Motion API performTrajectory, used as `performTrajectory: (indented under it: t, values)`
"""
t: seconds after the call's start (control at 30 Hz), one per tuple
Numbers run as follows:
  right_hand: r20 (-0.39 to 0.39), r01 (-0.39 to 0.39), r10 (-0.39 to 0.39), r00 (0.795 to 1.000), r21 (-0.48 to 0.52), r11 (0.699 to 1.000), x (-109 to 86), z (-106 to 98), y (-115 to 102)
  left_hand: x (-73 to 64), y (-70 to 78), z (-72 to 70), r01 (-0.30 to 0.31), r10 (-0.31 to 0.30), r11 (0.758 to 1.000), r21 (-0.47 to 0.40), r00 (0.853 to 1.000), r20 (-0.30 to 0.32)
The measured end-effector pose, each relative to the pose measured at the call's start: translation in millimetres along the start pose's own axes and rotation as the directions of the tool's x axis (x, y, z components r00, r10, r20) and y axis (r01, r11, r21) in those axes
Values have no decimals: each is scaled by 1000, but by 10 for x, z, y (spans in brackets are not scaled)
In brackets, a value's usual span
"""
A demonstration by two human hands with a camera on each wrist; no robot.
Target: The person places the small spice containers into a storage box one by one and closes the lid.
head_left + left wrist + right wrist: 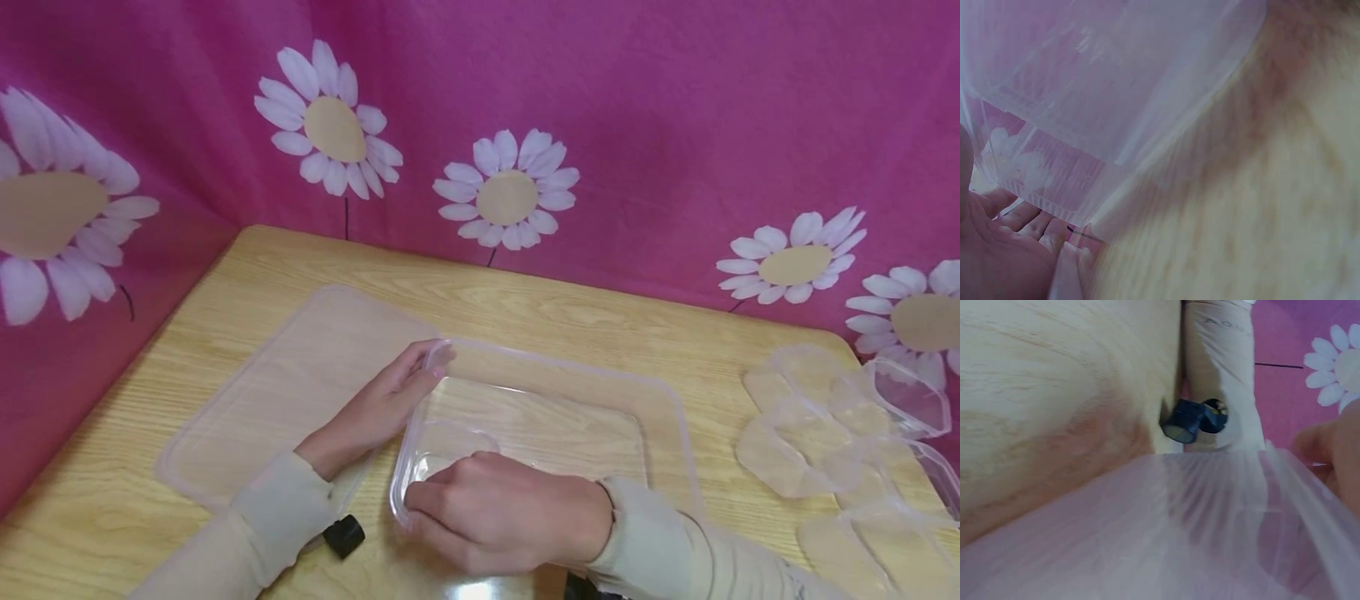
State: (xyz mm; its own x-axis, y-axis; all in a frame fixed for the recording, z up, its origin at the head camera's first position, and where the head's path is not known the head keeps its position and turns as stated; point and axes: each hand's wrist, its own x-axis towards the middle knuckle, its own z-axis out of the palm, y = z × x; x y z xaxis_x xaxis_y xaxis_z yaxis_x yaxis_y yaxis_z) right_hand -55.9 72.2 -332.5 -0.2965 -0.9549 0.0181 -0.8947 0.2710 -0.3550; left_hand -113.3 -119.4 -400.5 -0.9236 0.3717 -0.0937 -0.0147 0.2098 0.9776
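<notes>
A large clear plastic box (660, 400) stands on the table in the head view. My left hand (382, 408) holds its far left corner, thumb along the rim and fingers round the outside; in the left wrist view this hand (1016, 250) lies against the ribbed box wall (1054, 169). My right hand (510, 512) reaches over the near side, fingers curled at the left end. A small clear container (457, 433) shows inside the box, by those fingers, which hide part of it. In the right wrist view the right hand (1335, 456) is beside the rim.
A flat clear lid (277, 400) lies on the table left of the box, partly under my left forearm. Several small clear containers (810, 450) stand grouped at the right edge. Behind the wooden table (600, 325) hangs a pink curtain (645, 125) with daisies.
</notes>
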Motion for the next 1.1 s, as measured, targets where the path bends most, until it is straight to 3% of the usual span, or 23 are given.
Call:
performTrajectory:
  t: [0.37, 0.87, 1.1]
  values:
    - [10, -2, 3, 1000, -110, 994, 24, 45, 15, -11, 0, -23, 35, -35, 999, -9, 999, -7]
    - [52, -4, 8, 999, -92, 996, 23, 7, 27, -1, 3, -21, 33, -33, 999, 9, 999, -11]
    - [66, 7, -1, 998, -96, 995, 18, 14, 24, 11, -20, -4, 0, 0, 1000, -5, 1000, 8]
